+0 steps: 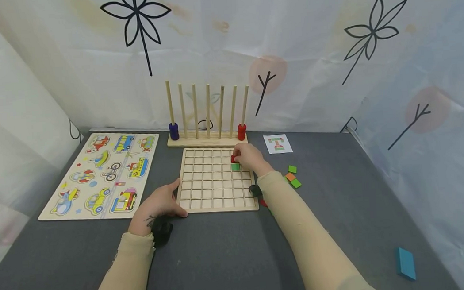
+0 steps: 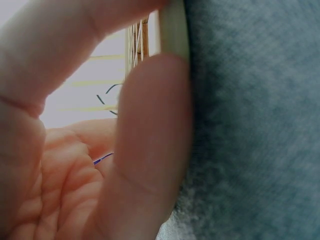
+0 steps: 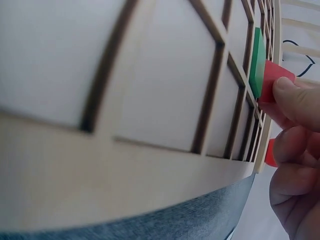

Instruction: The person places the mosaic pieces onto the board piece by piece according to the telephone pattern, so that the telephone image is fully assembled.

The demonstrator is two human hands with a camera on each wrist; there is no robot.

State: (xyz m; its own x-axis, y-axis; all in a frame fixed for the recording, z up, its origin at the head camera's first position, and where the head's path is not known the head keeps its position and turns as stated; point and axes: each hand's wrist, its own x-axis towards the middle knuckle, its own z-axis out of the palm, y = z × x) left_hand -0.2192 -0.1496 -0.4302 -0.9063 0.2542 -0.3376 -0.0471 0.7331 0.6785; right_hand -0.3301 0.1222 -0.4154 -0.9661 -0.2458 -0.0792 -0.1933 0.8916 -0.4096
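Note:
A wooden grid board [image 1: 216, 209] of small square cells lies in the middle of the table. My right hand [image 1: 249, 158] pinches a red square tile [image 3: 271, 82] between thumb and fingers over the board's upper right part. Right beside that tile is a green tile [image 1: 235, 167] on the grid; in the right wrist view its edge stands above the cell dividers. My left hand [image 1: 160, 205] touches the board's left side, thumb [image 2: 155, 130] by the near left corner and the forefinger farther up the edge. Its other fingers are mostly hidden.
Several loose tiles [image 1: 292, 169] lie right of the board, some partly behind the right sleeve. Behind it stands a peg rack [image 1: 208, 140] with purple and red beads. A vehicle puzzle [image 1: 148, 143] lies left, a pattern card [image 1: 278, 144] back right, a blue block [image 1: 406, 264] near right.

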